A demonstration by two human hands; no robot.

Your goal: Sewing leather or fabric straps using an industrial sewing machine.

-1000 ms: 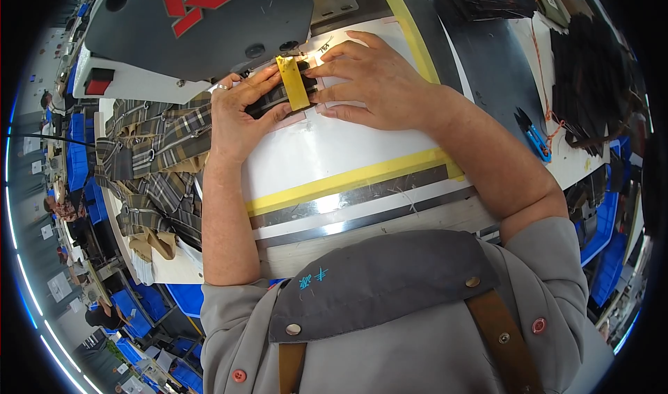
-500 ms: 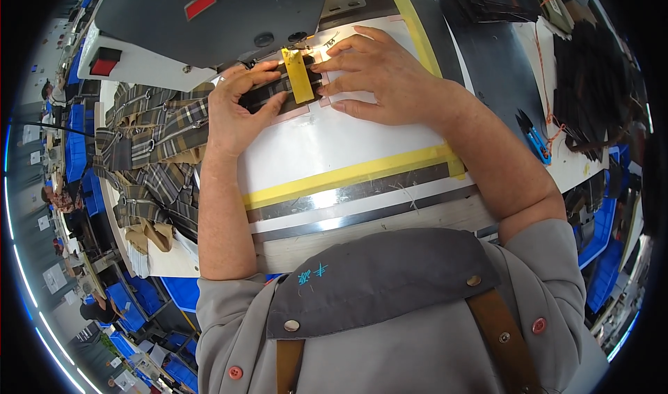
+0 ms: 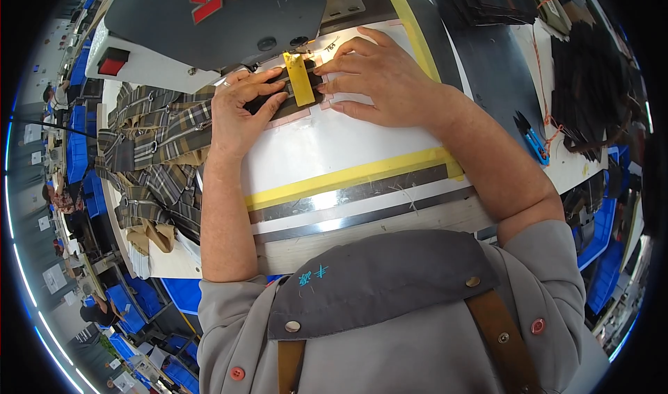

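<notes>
Under the dark grey sewing machine head (image 3: 264, 8), a dark plaid fabric strip (image 3: 258, 103) lies on the white work surface (image 3: 306, 157), with a yellow plate (image 3: 299, 81) across it. My left hand (image 3: 242, 109) rests on the strip's left part, thumb and bent fingers apart. My right hand (image 3: 372, 81) is just right of the plate, fingers spread and slightly bent, the middle fingertips at the strip's right end. The needle area is hard to make out.
Plaid pieces with metal fittings (image 3: 156, 140) are heaped at left. Blue snips (image 3: 532, 138), orange cord and black pieces (image 3: 581, 81) lie at right, a dark stack (image 3: 480, 1) at back right. Yellow tape (image 3: 348, 177) edges the surface. Blue bins (image 3: 605, 269) and co-workers are beyond.
Compared with one second ago, both hands sit slightly higher in the picture and my left fingers have shifted a little on the strip. Since half a second ago, little has changed.
</notes>
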